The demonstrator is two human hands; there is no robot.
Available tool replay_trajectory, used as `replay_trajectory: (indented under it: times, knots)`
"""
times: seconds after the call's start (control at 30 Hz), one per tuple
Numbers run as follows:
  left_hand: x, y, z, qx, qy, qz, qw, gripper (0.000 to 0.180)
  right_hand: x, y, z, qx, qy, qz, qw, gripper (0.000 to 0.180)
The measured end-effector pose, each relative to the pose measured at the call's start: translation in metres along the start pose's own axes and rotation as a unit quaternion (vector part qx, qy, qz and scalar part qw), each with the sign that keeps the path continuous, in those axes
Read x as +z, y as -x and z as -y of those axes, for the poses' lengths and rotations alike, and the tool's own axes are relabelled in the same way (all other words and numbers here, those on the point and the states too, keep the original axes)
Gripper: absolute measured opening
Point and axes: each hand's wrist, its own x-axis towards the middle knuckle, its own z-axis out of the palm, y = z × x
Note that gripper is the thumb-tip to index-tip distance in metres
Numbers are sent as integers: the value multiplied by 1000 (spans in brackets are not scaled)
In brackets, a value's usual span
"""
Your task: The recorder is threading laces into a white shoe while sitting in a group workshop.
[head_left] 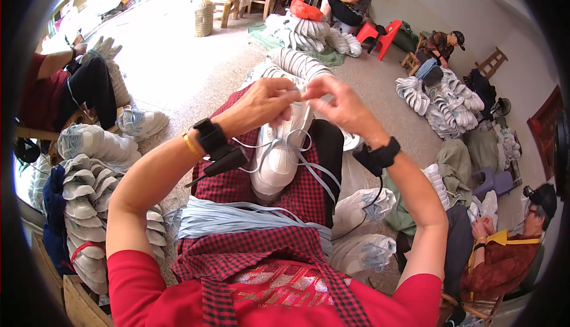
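Note:
A white shoe (278, 169) rests between my thighs on a red-and-black checked apron (300, 199), its toe pointing toward me. Pale blue shoelace (317, 169) runs through its lower eyelets, with loose loops and ends hanging to both sides. Over the shoe's far end, my left hand (270, 102) is closed, fingers curled in. Close beside it, my right hand (341, 106) is closed too, thumb and fingers drawn together. Their fingertips almost meet, and whatever they pinch does not show clearly. A thick bundle of pale blue shoelaces (237, 220) lies across my lap.
Stacked white shoes (86, 208) stand at my left, with laced shoes (362, 208) at my right. Beyond my knees is a row of shoes (306, 65). Co-workers sit around, one at the lower right (504, 256). A red chair (386, 37) stands farther off.

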Motion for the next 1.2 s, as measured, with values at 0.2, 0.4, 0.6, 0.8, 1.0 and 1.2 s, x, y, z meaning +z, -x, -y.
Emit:
replay_trajectory:
  times: [0.2, 0.4, 0.6, 0.8, 1.0, 1.2]
  knots:
    - [3, 4, 44, 49, -111, -65, 991, 23, 33, 11, -18, -197, 290, 85, 932, 17]
    - [6, -9, 59, 50, -118, -67, 989, 22, 36, 7, -41, -109, 342, 128, 925, 13]
    - [8, -14, 57, 63, -108, -43, 991, 22, 17, -21, -63, -256, 387, 262, 846, 16]
    - [5, -11, 65, 54, -90, -44, 993, 23, 23, -3, -25, -2, 212, 300, 930, 19]
    - [5, -12, 60, 54, -108, -35, 992, 22, 31, 20, -31, -76, 296, 209, 929, 18]
    - [6, -11, 59, 60, -98, -46, 992, 22, 34, 27, -26, -110, 312, 196, 923, 24]
